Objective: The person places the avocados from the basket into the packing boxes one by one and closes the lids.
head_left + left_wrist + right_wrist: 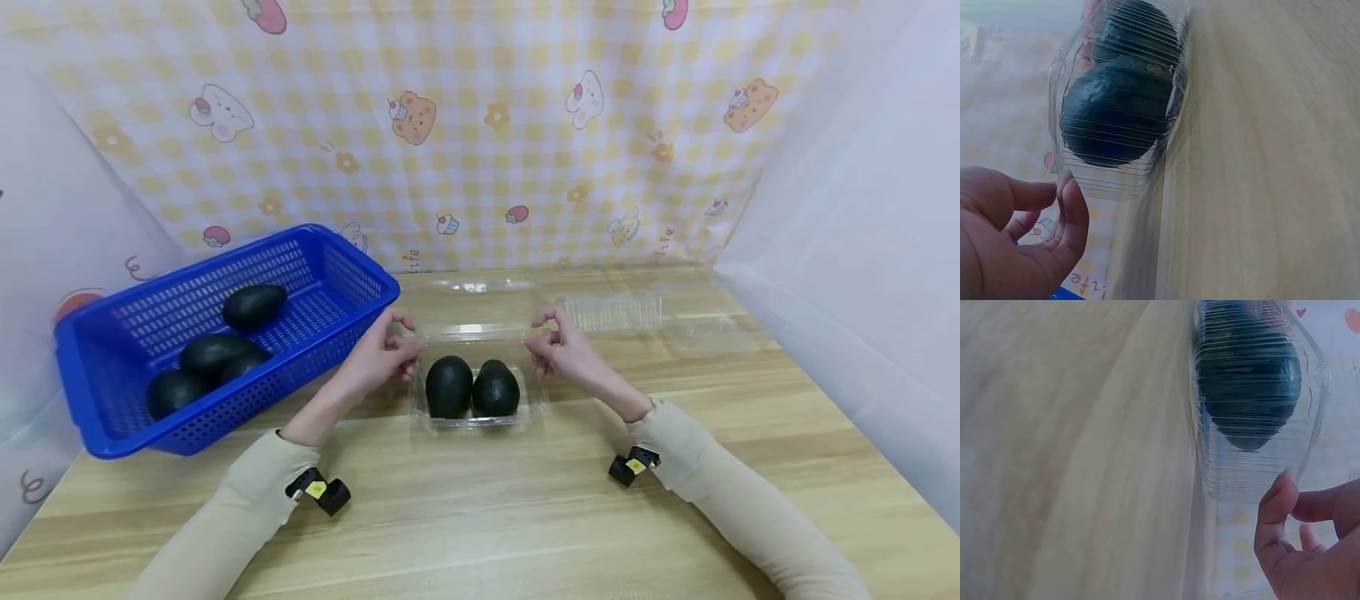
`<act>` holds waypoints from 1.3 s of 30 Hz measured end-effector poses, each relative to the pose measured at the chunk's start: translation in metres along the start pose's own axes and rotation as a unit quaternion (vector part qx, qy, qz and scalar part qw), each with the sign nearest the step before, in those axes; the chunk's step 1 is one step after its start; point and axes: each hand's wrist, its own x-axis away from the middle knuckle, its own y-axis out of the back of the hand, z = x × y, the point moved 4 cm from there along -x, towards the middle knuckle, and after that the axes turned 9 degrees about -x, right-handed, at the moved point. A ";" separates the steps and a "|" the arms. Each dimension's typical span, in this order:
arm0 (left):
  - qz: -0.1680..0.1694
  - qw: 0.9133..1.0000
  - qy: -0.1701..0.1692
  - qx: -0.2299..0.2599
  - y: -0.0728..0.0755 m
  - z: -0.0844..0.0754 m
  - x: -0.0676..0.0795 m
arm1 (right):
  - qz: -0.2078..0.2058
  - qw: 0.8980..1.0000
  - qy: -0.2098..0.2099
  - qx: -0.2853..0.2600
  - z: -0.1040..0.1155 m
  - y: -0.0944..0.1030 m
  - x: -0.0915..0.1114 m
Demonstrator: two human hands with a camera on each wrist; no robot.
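A clear plastic clamshell box [468, 422] stands on the table, its lid [472, 287] folded back behind it. Two dark green avocados [448, 387] lie side by side in its base. At the box's back left corner, my left hand [375, 354] pinches the rim between thumb and fingertips. My right hand [566, 350] does the same at the back right corner. The left wrist view shows both avocados through the ribbed wall, with the left thumb [1035, 195] at the edge. In the right wrist view one avocado [1249, 381] shows near the right fingers [1272, 515].
On the left a blue perforated basket [300, 367] holds several more avocados [255, 307]. More clear plastic packaging [615, 312] lies at the back right of the wooden table [480, 517]. A checked curtain [480, 167] hangs right behind the table.
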 end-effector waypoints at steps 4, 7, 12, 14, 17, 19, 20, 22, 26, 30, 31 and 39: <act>0.003 1.000 0.001 -0.006 -0.002 -0.001 0.000 | 0.002 1.000 -0.001 0.003 -0.002 0.001 0.001; 0.003 1.000 0.004 -0.011 -0.002 0.000 0.000 | 0.004 1.000 -0.009 0.001 -0.003 0.002 0.001; 0.016 1.000 0.000 -0.006 0.000 0.000 0.001 | 0.009 1.000 -0.018 -0.001 -0.004 0.002 0.002; 0.021 1.000 -0.002 -0.006 0.001 0.000 0.002 | 0.012 1.000 -0.017 0.000 -0.004 0.002 0.002; 0.018 1.000 0.001 -0.015 0.005 0.001 0.002 | 0.016 1.000 -0.015 -0.007 -0.003 0.003 0.002; 0.016 1.000 0.006 -0.017 0.007 0.002 0.002 | 0.018 1.000 -0.013 -0.012 -0.002 0.003 0.002; 0.016 1.000 0.010 -0.015 0.008 0.003 0.002 | 0.019 1.000 -0.012 -0.015 -0.002 0.003 0.002; 0.020 1.000 0.019 -0.011 0.008 0.003 0.002 | 0.017 1.000 -0.014 -0.020 -0.002 0.003 0.001; 0.030 0.999 0.028 0.000 0.008 0.004 0.003 | 0.007 0.999 -0.028 -0.038 -0.002 0.004 0.001; 0.039 0.999 0.030 -0.008 0.009 0.004 0.006 | 0.004 0.999 -0.032 -0.030 0.000 0.004 0.005; 0.041 0.999 0.031 -0.011 0.009 0.005 0.007 | 0.004 0.999 -0.030 -0.020 0.000 0.004 0.006; 0.087 0.995 0.036 -0.022 0.011 0.007 0.018 | 0.015 0.998 -0.027 0.062 0.006 0.005 0.017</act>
